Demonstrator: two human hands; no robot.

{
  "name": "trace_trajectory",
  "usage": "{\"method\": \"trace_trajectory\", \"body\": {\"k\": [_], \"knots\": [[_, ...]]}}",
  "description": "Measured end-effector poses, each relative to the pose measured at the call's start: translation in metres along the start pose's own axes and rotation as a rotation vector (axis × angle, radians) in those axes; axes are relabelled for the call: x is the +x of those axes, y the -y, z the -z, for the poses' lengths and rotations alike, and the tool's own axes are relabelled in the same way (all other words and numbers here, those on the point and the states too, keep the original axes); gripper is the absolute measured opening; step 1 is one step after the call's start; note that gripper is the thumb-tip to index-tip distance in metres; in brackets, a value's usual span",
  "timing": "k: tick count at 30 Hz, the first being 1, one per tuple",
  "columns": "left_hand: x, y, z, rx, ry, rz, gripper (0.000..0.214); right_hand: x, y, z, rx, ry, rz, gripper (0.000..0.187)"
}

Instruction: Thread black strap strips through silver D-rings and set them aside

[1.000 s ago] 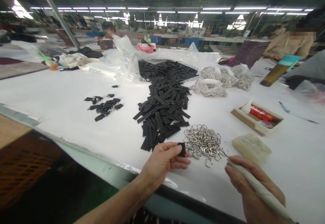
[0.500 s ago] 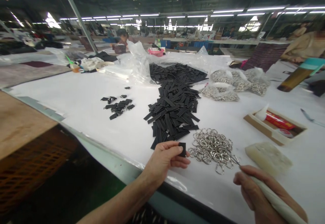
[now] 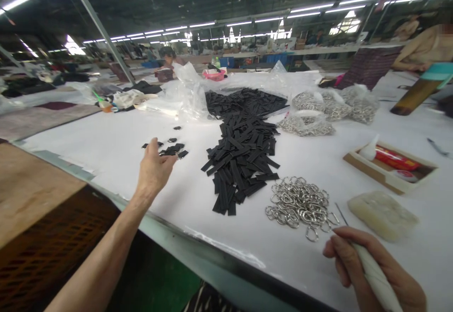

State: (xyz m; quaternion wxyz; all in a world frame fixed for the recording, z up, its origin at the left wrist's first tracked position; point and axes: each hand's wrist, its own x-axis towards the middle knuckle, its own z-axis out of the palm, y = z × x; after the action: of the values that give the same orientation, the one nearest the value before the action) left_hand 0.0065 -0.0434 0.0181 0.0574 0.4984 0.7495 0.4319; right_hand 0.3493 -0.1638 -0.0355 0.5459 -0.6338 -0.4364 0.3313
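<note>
My left hand [image 3: 154, 169] reaches out to the left, fingers loosely apart, its tips at a small heap of folded black pieces [image 3: 170, 148]; I see nothing in it. My right hand [image 3: 368, 269] rests near the table's front edge, closed around a white-handled tool [image 3: 372, 274] whose thin metal tip points up toward a pile of silver D-rings [image 3: 300, 204]. A long heap of black strips [image 3: 242, 156] lies between the two hands.
A pale waxy block [image 3: 382, 213] and a shallow wooden tray [image 3: 357, 163] with tubes lie at the right. Clear bags of metal rings [image 3: 329, 106] and more black strips [image 3: 244, 99] sit farther back. Other people work at the far tables. The table's edge [image 3: 198, 250] runs diagonally in front.
My left hand, which pinched a small black piece beside the D-rings, has swung left to the small heap and no longer shows the piece. The right hand has kept its grip on the tool.
</note>
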Motion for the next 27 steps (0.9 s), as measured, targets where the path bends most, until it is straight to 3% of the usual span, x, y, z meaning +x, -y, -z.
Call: {"method": "trace_trajectory", "body": {"k": [2,5,9,14,18,21,27], "knots": [[-0.015,0.000,-0.009,0.051,0.090,-0.109,0.053,0.001,-0.003,-0.002,-0.004,0.015,0.007,0.029],[-0.055,-0.009,-0.029,0.037,0.273,-0.290,0.021,0.002,-0.013,-0.005,-0.072,-0.017,0.061,0.029],[-0.089,-0.035,-0.057,0.017,0.507,-0.644,0.022,0.005,-0.033,-0.006,-0.180,-0.058,0.169,0.031],[-0.081,-0.064,-0.093,0.181,0.696,-0.900,0.027,0.007,-0.045,-0.009,-0.288,-0.076,0.247,0.029],[-0.074,-0.066,-0.120,0.216,0.781,-0.998,0.032,0.006,-0.042,-0.011,-0.361,-0.052,0.327,0.024],[-0.076,-0.060,-0.122,0.252,0.818,-1.029,0.035,0.007,-0.037,-0.009,-0.389,-0.047,0.341,0.024],[-0.085,-0.054,-0.091,0.318,0.804,-0.968,0.038,0.009,-0.035,-0.007,-0.395,0.007,0.317,0.025]]}}
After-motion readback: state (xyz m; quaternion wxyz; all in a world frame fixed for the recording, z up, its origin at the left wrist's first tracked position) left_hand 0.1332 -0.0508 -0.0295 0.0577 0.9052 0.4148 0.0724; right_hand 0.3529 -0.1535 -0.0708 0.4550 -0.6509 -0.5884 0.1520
